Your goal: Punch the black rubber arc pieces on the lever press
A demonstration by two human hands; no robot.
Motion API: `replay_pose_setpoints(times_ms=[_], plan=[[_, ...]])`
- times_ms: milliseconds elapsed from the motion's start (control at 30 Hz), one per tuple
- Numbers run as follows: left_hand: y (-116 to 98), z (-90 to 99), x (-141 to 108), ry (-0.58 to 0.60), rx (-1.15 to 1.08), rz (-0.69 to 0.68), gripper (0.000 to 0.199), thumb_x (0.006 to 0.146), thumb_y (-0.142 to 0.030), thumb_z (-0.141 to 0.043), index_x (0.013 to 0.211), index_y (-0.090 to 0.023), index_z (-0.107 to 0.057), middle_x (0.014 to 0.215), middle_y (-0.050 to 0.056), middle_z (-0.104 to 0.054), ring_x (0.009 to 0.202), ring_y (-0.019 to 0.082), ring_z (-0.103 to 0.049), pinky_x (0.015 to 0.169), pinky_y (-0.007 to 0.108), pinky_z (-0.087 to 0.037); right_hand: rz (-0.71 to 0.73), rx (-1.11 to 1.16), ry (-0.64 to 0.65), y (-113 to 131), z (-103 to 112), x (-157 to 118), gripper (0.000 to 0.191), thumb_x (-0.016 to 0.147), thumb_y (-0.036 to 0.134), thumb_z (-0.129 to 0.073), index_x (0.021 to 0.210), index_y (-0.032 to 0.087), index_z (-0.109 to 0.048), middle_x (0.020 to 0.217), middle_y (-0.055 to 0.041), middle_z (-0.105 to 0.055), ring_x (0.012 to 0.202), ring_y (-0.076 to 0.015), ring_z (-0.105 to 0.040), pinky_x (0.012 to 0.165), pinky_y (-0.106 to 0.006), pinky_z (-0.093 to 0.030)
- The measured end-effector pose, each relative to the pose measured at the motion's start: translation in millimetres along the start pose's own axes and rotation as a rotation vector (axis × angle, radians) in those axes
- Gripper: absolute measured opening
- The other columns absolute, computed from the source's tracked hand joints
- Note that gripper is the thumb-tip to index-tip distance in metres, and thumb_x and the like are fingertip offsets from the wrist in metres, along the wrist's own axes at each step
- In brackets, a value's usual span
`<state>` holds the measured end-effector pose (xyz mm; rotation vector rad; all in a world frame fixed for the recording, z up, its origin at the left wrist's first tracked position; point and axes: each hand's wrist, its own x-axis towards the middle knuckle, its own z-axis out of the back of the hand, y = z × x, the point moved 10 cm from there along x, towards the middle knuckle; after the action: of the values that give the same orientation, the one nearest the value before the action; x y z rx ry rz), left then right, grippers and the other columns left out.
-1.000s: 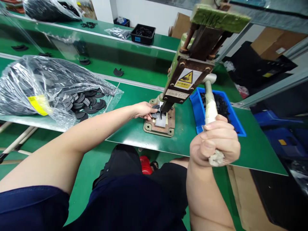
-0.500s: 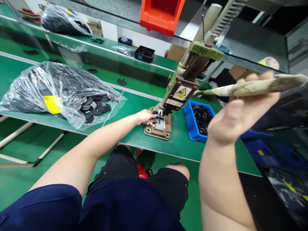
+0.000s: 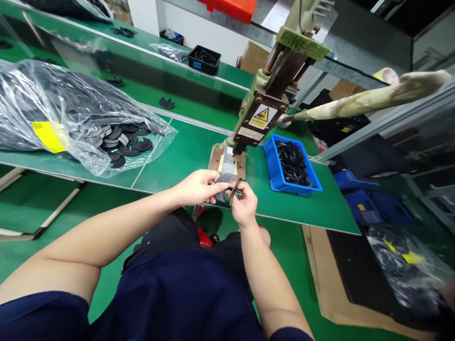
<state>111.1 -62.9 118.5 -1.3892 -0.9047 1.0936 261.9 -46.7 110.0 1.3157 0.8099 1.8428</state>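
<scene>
Just in front of the hand press [image 3: 261,111], both my hands meet over the near edge of the green bench. My left hand [image 3: 202,186] is closed on a flat dark grey curved piece [image 3: 224,180]. In the fingers of my right hand [image 3: 244,204] is a thin black curved strip [image 3: 234,190], touching or joined to the grey piece; I cannot tell which. The press base [image 3: 241,166] carries a light metal fixture [image 3: 227,163] with no hand on it. The press's wrapped lever [image 3: 369,102] sticks out to the right, untouched.
A clear plastic bag [image 3: 78,109] of black curved pieces lies open on the left. Right of the press stands a blue bin [image 3: 302,189] of small black parts. Behind are a black tray [image 3: 204,60] and a loose black piece [image 3: 166,103]. An orange bin [image 3: 234,8] hangs overhead.
My right hand has let go of the lever and come down to the piece. My left hand has drawn the grey piece off the fixture toward me. The view has shifted slightly.
</scene>
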Motion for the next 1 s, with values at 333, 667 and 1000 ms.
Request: replay_pose_setpoints(times_ms=[333, 667, 1000], plan=[[4, -22.2, -6, 0.109, -0.180, 0.114, 0.046, 0.085, -0.060, -0.081, 0.081, -0.018, -0.061, 0.057, -0.001, -0.063, 0.043, 0.010, -0.059, 0.043, 0.019, -0.044, 0.053, -0.042, -0.049, 27, 6, -15, 0.011, 0.096, 0.036, -0.065, 0.098, 0.025, -0.064, 0.097, -0.0038, -0.072, 0.088, -0.0171, -0.070, 0.085, -0.035, -0.061], [-7, 21.9, -17, -0.178, 0.164, -0.106, 0.032, 0.093, -0.052, -0.070, 0.091, -0.021, -0.062, 0.078, 0.001, -0.067, 0.065, 0.014, -0.062, 0.061, 0.027, -0.050, 0.150, -0.203, 0.035, 50, 16, -18, 0.015, 0.094, 0.031, -0.068, 0.107, 0.025, -0.071, 0.104, -0.0061, -0.077, 0.097, -0.0201, -0.073, 0.090, -0.041, -0.062], [-50, -4.9, -37, -0.167, 0.625, -0.430, 0.041, 0.101, -0.039, -0.059, 0.064, -0.023, -0.051, 0.070, 0.002, -0.055, 0.073, 0.019, -0.055, 0.073, 0.033, -0.044, 0.203, -0.269, 0.084, 51, 2, -21, 0.014, 0.095, 0.032, -0.066, 0.108, 0.026, -0.068, 0.099, -0.0053, -0.076, 0.089, -0.0187, -0.072, 0.082, -0.037, -0.062]])
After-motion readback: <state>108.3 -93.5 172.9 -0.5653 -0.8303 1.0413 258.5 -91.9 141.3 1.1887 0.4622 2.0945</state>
